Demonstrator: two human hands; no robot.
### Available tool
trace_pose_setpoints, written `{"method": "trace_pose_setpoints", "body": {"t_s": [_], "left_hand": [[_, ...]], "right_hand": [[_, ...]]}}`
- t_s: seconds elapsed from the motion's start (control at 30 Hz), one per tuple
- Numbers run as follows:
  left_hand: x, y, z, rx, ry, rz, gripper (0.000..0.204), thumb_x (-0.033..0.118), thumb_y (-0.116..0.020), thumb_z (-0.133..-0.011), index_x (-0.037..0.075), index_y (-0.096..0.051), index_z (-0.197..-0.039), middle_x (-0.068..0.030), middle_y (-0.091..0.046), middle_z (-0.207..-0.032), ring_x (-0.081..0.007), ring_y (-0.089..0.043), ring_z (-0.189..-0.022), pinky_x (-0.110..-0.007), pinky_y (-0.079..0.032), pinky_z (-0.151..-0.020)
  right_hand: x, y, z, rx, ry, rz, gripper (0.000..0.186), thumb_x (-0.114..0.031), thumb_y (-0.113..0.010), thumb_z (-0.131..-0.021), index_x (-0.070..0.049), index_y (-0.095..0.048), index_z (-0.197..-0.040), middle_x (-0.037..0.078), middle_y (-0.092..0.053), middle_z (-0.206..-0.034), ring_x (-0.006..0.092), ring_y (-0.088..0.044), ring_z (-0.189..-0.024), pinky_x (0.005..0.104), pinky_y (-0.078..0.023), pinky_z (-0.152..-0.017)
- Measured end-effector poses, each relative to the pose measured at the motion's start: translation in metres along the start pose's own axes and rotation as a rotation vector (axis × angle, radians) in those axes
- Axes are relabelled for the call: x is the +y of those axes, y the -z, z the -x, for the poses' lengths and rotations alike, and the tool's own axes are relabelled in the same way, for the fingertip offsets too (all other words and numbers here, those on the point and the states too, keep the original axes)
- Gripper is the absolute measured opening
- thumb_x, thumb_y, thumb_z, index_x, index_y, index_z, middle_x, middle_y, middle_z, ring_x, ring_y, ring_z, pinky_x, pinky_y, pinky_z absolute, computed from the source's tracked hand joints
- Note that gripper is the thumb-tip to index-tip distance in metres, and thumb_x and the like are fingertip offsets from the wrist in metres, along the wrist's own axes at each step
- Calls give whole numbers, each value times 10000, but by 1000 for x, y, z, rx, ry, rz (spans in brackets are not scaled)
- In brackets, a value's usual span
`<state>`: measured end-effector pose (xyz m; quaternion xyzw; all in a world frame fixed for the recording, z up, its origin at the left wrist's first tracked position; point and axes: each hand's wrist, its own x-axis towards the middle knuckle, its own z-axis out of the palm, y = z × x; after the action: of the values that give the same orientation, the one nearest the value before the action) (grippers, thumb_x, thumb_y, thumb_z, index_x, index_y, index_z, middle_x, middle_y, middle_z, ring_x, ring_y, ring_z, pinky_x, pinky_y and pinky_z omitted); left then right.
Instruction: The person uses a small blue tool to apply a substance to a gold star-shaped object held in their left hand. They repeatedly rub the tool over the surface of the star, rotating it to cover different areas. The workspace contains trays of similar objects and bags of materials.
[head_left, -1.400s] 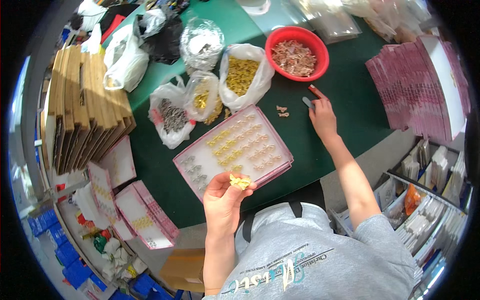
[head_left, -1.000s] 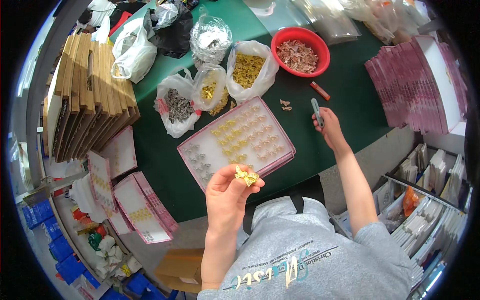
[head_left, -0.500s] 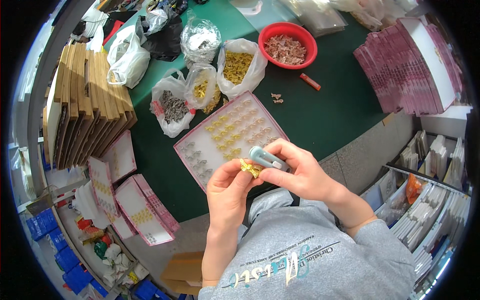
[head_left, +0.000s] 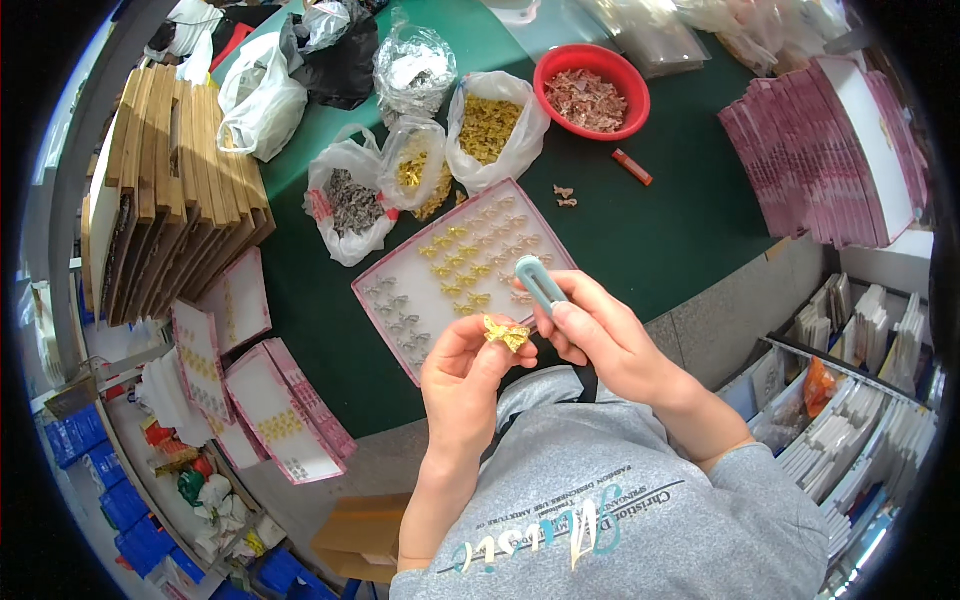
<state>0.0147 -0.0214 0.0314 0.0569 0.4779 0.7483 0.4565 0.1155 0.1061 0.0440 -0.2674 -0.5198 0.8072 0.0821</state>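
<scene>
My left hand (head_left: 462, 385) pinches a shiny gold bow (head_left: 506, 334) between thumb and fingers. Just right of it, my right hand (head_left: 620, 350) grips a slim pale teal tool (head_left: 540, 284), its rounded end tilted up and away from me. Beyond both hands lies a pink-edged white board (head_left: 420, 312) bearing rows of silver, gold and pinkish bows. A red slim stick (head_left: 632, 167) and small pinkish pieces (head_left: 564, 196) lie on the green table (head_left: 680, 215).
Plastic bags of gold pieces (head_left: 487, 130) and silver pieces (head_left: 353, 202), plus a red bowl (head_left: 591, 100), sit along the back. Brown cardboard (head_left: 170, 200) is stacked left, pink-edged cards (head_left: 810, 160) right. Crates of papers (head_left: 850, 410) stand at lower right.
My right hand has come from the table's right side to beside my left hand with the tool; in the last half second the tool has lifted slightly off the bow.
</scene>
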Motion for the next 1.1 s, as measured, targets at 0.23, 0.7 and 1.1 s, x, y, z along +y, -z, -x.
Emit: {"method": "trace_pose_setpoints", "body": {"t_s": [0.23,0.7,1.1], "left_hand": [[5,6,-8,20,4,135,166,-15,-493,-842,-13,-490,-1008,-117,-572,-916,-171,-573,-742,-307,-488,-657],[10,-6,-9,50,-82,-46,153,-100,-438,-794,-24,-474,-922,-121,-542,-896,-140,-558,-703,-262,-490,-635],[7,-8,-8,29,-104,-92,153,-102,-447,-778,-15,-471,-902,-117,-542,-880,-137,-555,-694,-253,-486,-639]], "right_hand": [[1,7,12,86,425,591,248,-51,-518,-871,26,-492,-1106,94,-589,-812,151,-566,-630,262,-457,-567],[24,6,11,238,982,1017,405,-99,-739,-652,0,-552,-998,23,-515,-651,135,-518,-497,240,-412,-402],[28,7,11,256,974,1036,398,-104,-733,-650,2,-550,-988,25,-503,-660,136,-519,-509,243,-420,-406]]}}
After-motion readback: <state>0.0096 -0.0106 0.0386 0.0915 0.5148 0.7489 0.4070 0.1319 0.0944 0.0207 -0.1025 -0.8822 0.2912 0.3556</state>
